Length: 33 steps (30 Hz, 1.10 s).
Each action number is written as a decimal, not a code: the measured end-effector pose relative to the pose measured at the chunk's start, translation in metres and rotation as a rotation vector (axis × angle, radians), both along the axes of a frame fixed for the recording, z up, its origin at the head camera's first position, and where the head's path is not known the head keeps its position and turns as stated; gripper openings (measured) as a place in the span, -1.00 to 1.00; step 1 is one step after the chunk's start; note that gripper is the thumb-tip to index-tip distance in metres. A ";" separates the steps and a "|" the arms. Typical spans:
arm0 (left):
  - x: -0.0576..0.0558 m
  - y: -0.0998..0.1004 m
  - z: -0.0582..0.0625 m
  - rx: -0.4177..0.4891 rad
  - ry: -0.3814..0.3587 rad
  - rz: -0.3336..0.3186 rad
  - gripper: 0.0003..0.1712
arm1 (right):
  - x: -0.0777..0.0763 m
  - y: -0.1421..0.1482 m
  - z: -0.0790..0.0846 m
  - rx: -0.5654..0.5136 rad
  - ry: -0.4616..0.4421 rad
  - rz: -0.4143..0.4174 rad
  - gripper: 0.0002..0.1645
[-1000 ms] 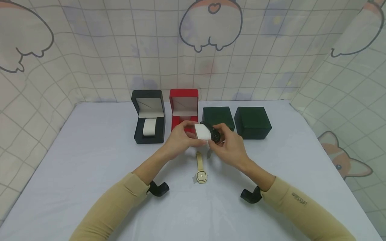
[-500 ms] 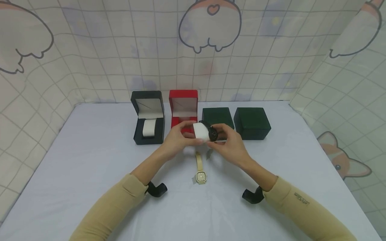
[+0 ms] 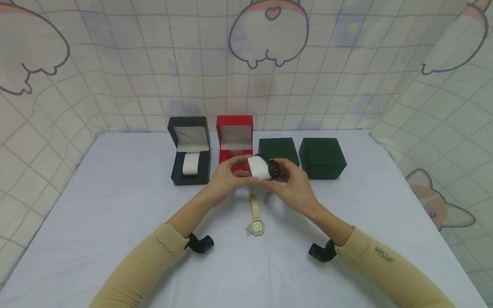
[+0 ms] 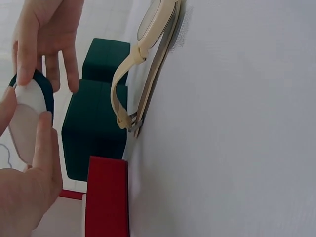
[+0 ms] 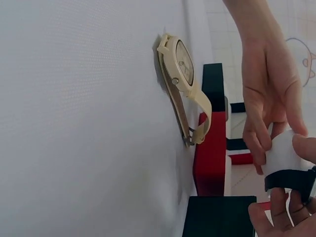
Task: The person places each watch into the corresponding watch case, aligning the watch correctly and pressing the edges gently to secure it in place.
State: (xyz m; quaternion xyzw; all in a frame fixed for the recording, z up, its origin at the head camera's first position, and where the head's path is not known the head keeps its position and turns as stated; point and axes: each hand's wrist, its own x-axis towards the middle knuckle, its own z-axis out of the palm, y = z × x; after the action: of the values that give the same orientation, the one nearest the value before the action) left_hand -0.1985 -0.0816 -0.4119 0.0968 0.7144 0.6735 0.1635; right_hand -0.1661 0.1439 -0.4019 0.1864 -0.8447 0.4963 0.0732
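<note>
Both hands meet above the table, in front of the red box. My left hand (image 3: 225, 177) grips a white watch cushion (image 3: 259, 168) by its end, thumb on the near side and fingers on the far side. Around the other end of the cushion runs a black wristwatch (image 3: 273, 170), dial facing right. My right hand (image 3: 294, 184) holds that end, its thumb on the cushion and fingers by the strap (image 5: 291, 178). Below the hands lies a cream wristwatch (image 3: 256, 226), buckled into a loop in the wrist views.
At the back stand an open black watch box (image 3: 190, 179) with a white cushion (image 3: 191, 164) inside, an open red watch box (image 3: 235, 119), and two closed dark green boxes, a left one (image 3: 278, 147) and a right one (image 3: 322, 156). A patterned cloth (image 3: 192, 77) hangs behind.
The black watch and the right thumb have shifted slightly left along the cushion. The left hand keeps its grip, and the cream watch and boxes stay where they were.
</note>
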 end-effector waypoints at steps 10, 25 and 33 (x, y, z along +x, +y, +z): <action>0.001 0.001 0.000 -0.002 -0.016 0.020 -0.19 | -0.002 0.000 0.000 0.082 0.059 -0.031 -0.29; 0.002 0.008 -0.001 0.006 -0.044 0.063 -0.19 | 0.000 -0.004 -0.003 0.118 0.206 -0.092 -0.35; 0.004 0.012 -0.003 0.015 -0.017 0.122 -0.19 | 0.001 -0.011 -0.005 0.163 0.212 -0.127 -0.39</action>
State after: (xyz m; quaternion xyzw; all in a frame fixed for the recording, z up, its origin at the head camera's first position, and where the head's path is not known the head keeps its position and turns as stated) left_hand -0.1949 -0.0691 -0.4147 0.0487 0.7125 0.6882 0.1275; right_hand -0.1653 0.1330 -0.4070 0.1896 -0.8798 0.3980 0.1780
